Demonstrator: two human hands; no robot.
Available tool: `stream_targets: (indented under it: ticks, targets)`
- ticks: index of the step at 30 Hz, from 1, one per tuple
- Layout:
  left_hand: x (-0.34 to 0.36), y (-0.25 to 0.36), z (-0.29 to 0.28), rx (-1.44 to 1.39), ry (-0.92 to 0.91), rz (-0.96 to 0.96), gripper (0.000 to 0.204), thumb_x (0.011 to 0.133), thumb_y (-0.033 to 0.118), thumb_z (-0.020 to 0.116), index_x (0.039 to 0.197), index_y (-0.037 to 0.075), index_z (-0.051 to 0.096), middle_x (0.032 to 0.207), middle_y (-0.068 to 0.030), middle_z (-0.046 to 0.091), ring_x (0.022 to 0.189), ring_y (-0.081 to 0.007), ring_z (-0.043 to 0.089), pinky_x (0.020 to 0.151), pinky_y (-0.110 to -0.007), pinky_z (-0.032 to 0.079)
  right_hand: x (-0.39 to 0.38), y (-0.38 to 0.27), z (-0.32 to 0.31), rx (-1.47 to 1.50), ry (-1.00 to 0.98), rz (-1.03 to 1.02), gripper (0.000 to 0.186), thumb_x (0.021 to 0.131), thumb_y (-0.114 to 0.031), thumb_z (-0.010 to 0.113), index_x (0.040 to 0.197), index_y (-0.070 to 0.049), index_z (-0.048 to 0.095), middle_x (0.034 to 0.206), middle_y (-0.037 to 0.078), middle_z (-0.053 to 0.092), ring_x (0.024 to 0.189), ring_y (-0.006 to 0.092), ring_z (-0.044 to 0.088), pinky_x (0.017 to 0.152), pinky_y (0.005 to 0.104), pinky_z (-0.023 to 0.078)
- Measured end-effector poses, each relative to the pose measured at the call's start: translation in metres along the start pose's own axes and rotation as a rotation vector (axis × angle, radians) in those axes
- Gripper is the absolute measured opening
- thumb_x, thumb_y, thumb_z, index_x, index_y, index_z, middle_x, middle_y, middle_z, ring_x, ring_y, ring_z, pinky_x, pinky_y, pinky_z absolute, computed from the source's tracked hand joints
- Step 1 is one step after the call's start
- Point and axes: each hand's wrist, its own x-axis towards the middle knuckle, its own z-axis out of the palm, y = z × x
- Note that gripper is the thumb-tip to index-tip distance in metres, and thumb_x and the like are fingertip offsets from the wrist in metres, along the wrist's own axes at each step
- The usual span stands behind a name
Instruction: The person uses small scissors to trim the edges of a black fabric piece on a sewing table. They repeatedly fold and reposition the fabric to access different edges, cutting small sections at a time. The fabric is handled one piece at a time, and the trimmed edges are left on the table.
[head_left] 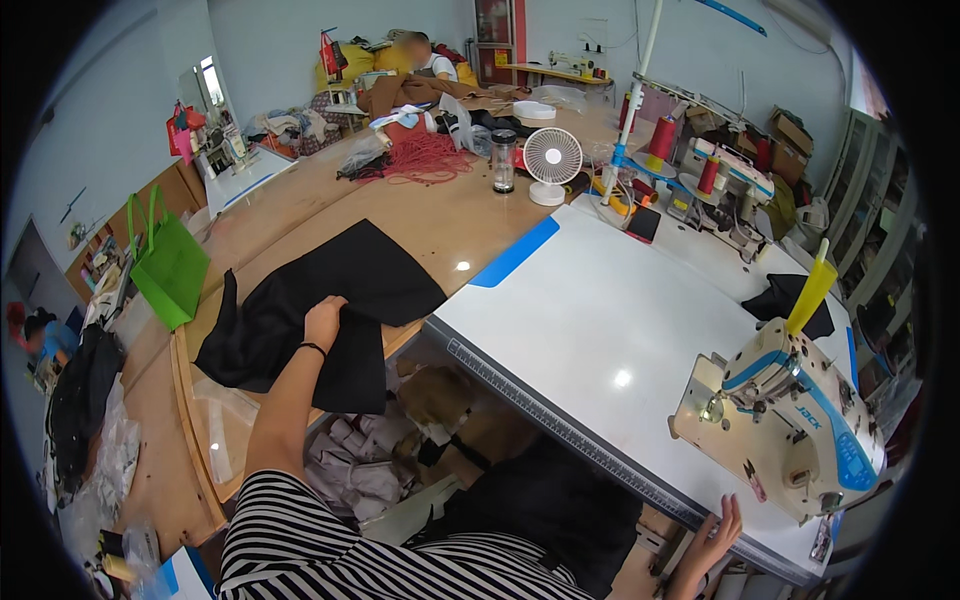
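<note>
On the brown table to the left lies a piece of black fabric, partly folded, with one corner hanging over the table's near edge. My left hand is closed on the middle of this fabric, fingertips pinching a fold. My right hand rests at the front edge of the white sewing table, fingers spread and holding nothing. Near it stands a white and blue sewing machine, with small thread snips lying on its bed. More black cloth covers my lap.
A green bag stands at the brown table's left edge. Farther back are a white fan, a clear jar and red cords. Thread cones stand beside another machine. Crumpled pale cloth lies below the tables. A person sits far back.
</note>
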Motion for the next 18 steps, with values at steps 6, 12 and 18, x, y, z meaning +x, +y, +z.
stream_targets:
  ticks: [6,12,18]
  targets:
    - [-0.002,-0.041,-0.069,-0.156,0.436,-0.065,0.03,0.074,-0.009,0.044,0.089,0.006,0.065,0.094,-0.0124,0.059,0.087,-0.033,0.058,0.074,-0.037,0.047,0.061,0.064,0.041,-0.376,0.071,-0.061,0.038,0.085,-0.01,0.05,0.122,-0.011,0.052,0.127,0.006,0.05,0.122,0.0286,0.04,0.101,0.0418,0.027]
    - [-0.074,-0.102,-0.081,-0.099,-0.311,-0.446,0.057,0.075,0.045,0.06,0.124,0.016,0.053,0.13,-0.0125,0.044,0.118,-0.0322,0.043,0.099,-0.05,0.031,0.071,0.082,0.044,-0.199,0.089,-0.042,0.023,0.084,-0.011,0.055,0.105,-0.011,0.064,0.112,0.003,0.059,0.103,0.0259,0.051,0.085,0.037,0.04]
    - [-0.097,-0.064,-0.069,0.121,-0.09,-0.308,0.043,0.076,0.034,0.067,0.112,0.016,0.055,0.103,-0.01,0.05,0.1,-0.0308,0.049,0.081,-0.04,0.045,0.061,0.102,0.047,-0.293,0.145,0.127,0.025,0.086,-0.014,0.052,0.109,-0.015,0.062,0.114,0.001,0.058,0.103,0.0258,0.05,0.085,0.0381,0.04]
